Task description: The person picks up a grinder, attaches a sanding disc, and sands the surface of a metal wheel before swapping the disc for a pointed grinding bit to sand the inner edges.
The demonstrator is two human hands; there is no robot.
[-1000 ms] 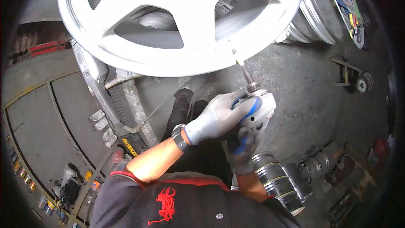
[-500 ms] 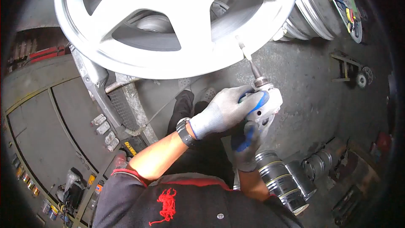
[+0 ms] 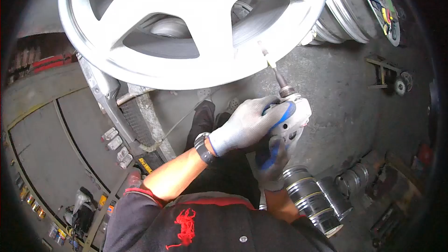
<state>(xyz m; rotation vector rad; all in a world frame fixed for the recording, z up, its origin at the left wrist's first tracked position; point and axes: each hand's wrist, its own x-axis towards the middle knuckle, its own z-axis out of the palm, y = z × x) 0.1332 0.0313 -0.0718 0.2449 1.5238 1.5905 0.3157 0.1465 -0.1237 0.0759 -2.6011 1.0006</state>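
Observation:
My left hand (image 3: 252, 120), in a white and blue work glove, wraps round the front body of a white power grinder (image 3: 302, 108). Lower down, my right hand (image 3: 271, 161), also gloved, closes round the grinder's rear part; some of its fingers are hidden. A dark collar leads from the tool to a slim rotary bit (image 3: 279, 75). The bit's pale tip overlaps the lower right rim of a silver alloy wheel (image 3: 217, 72) in view; whether it touches is hard to tell. The wheel has wide spokes and bolt holes.
A metal stand (image 3: 105, 84) is at the wheel's left. More wheel rims (image 3: 343, 16) lean at upper right, and shiny rims (image 3: 310, 196) stack at lower right. A wheeled frame (image 3: 389, 74) lies on the right floor. A cable (image 3: 179, 123) runs by my feet.
The wheel shows slightly lower and further left in view. Both hands and the grinder have shifted a few pixels left; both grips stay the same.

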